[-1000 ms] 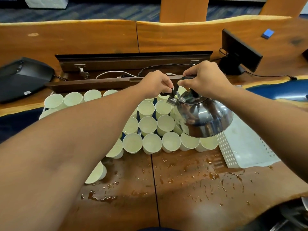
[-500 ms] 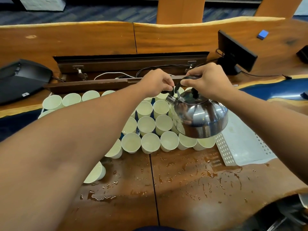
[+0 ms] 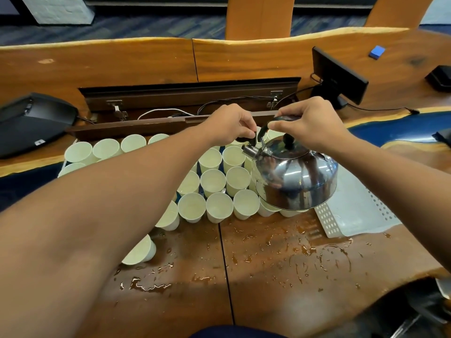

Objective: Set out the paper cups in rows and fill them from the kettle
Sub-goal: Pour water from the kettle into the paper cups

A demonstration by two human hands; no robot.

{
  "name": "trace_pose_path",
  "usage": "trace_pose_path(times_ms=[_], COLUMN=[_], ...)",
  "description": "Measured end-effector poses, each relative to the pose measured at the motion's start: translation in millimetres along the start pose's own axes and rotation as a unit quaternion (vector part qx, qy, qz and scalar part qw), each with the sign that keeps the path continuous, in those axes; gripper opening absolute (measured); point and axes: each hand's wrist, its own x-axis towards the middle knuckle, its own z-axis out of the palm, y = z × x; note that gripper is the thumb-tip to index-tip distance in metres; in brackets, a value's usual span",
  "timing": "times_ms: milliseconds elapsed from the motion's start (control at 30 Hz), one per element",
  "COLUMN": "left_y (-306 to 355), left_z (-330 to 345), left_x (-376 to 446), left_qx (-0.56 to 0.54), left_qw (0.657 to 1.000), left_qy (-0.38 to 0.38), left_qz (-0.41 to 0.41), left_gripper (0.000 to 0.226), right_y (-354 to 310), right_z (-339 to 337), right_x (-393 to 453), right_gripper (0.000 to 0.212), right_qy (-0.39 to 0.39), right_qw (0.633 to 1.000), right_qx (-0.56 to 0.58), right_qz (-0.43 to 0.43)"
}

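Head view: right hand [image 3: 310,128] curled round black handle of kettle [image 3: 296,178], held above right side of paper cups [image 3: 214,181] on wet table [image 3: 268,259]. Left hand [image 3: 231,124] pinching black spout cap [image 3: 252,140]. Spout pointed left and away, just over a far-row cup; next pour judged there.

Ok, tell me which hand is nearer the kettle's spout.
Left. The left hand pinches the black cap at the spout, fingertips right above it. The right hand grips the kettle's handle, farther back over the lid.
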Motion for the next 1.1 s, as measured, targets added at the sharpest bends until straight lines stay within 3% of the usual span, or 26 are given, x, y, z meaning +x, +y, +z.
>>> trace_pose_path(times_ms=[467,1100], left_y=[-4.4,-8.8], left_z=[20.5,32.4], left_x=[-22.0,-28.0], left_qx=[-0.025,-0.050], left_qw=[0.999,0.997], left_qy=[-0.011,-0.002], left_qz=[-0.018,-0.058], left_gripper=[0.012,0.016], right_y=[-1.1,-6.0], right_z=[9.0,21.8], right_x=[-16.7,-9.2], right_gripper=[0.019,0.036], right_qy=[-0.054,-0.073], right_qw=[0.998,0.992], right_qx=[-0.038,-0.101], right_qz=[-0.010,0.001])
